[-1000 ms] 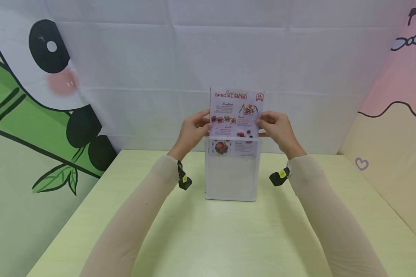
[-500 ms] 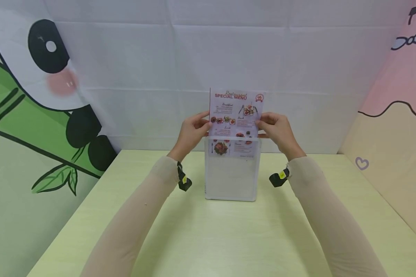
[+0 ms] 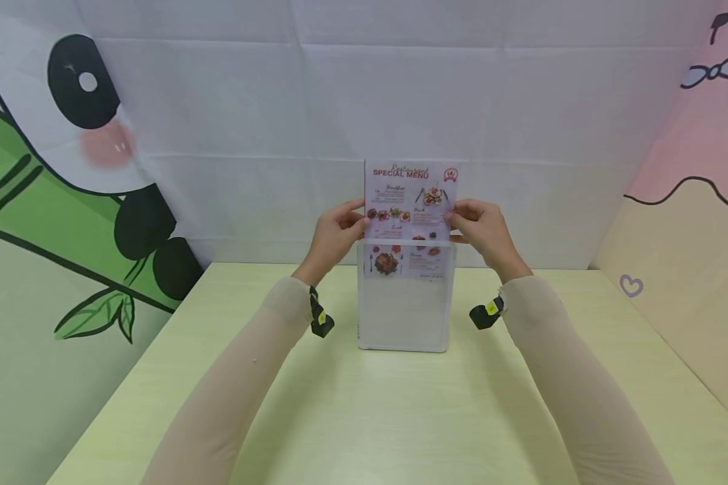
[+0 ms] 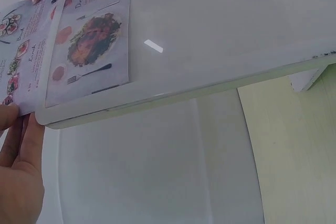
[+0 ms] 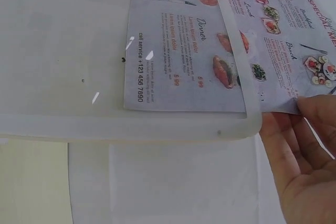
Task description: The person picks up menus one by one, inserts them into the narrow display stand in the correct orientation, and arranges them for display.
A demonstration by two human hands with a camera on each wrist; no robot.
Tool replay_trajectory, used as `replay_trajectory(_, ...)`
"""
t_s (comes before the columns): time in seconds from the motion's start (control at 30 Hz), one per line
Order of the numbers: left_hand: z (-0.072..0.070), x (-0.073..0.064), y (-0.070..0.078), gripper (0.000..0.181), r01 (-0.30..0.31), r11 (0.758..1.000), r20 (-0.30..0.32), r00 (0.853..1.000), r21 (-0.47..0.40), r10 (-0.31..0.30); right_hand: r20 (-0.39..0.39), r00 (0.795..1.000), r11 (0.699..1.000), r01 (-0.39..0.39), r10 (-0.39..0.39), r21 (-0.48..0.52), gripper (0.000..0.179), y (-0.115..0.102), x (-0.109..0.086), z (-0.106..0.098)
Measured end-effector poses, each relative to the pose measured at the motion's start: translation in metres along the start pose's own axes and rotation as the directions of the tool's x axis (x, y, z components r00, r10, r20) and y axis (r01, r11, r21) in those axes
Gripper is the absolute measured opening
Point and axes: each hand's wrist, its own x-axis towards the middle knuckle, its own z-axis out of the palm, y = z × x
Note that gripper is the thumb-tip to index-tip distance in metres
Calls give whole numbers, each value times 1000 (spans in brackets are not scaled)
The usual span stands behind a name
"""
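A printed restaurant menu sheet [image 3: 411, 202] stands upright, its lower part inside a clear, white-edged sign holder [image 3: 403, 316]. Its bottom edge shows through the front panel, a little below the holder's top rim. My left hand [image 3: 335, 232] pinches the sheet's left edge between thumb and fingers, just above the rim. On the opposite edge my right hand [image 3: 482, 229] pinches it at about the same height. In the left wrist view the dinner picture of the menu [image 4: 94, 40] lies behind the panel. The right wrist view shows my right thumb on the printed side, with fingers behind.
The holder stands on a pale yellow-green table [image 3: 394, 417], near its back edge. Behind it hangs a white cloth backdrop [image 3: 400, 87]. Painted cartoon panels flank the table, green with black shapes at left and pink and cream at right.
The menu sheet has slid slightly lower into the holder, with both hands moving down a little along with it. The holder stays where it was on the table.
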Motion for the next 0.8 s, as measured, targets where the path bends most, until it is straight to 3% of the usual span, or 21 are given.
replay_trajectory(0.8, 5, -5, 1, 23, -59, 987, -35, 997, 147, 65, 14, 1000, 998, -10, 11, -65, 35, 9, -2, 3)
